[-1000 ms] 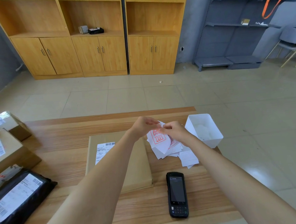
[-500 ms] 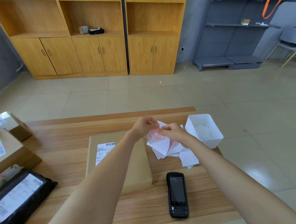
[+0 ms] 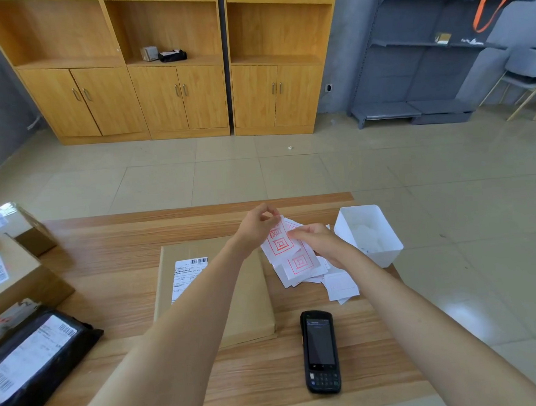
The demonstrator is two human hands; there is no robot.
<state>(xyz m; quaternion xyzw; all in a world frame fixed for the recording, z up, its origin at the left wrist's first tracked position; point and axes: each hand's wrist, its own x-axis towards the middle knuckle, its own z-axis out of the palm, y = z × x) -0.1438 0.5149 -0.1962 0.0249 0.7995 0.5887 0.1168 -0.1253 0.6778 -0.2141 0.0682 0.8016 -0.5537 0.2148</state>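
While the peel was only begun, the risks noted were these. The sticker sheet (image 3: 280, 245) could tear at the pinched corner if the pull came too sharp or off-line. It was thin and limp, so it could also fold and stick to itself or to my fingers. The pile of sheets (image 3: 301, 264) beneath lay loose and fanned on the worktop (image 3: 122, 276), close to its right edge. A drag from either hand could slide the lower sheets toward that edge or against the white bin (image 3: 387, 251).

Left hand (image 3: 257, 227): nearly closed, thumb and forefinger nipped together on the sheet's far upper corner, other fingers curled in. Nothing else was held.

Right hand (image 3: 318, 242): half closed, fingers bent, tips on the sheet's right edge just below the left hand's pinch. It looked like a light pinch, though the thumb's underside was hidden.

Sheet position: tilted up at the far end, red-printed face toward me, over the pile and just right of the flat cardboard parcel (image 3: 213, 301). Whether its near end rested on the pile, I could not tell. The handheld scanner (image 3: 320, 351) lay near me, well apart from both hands.
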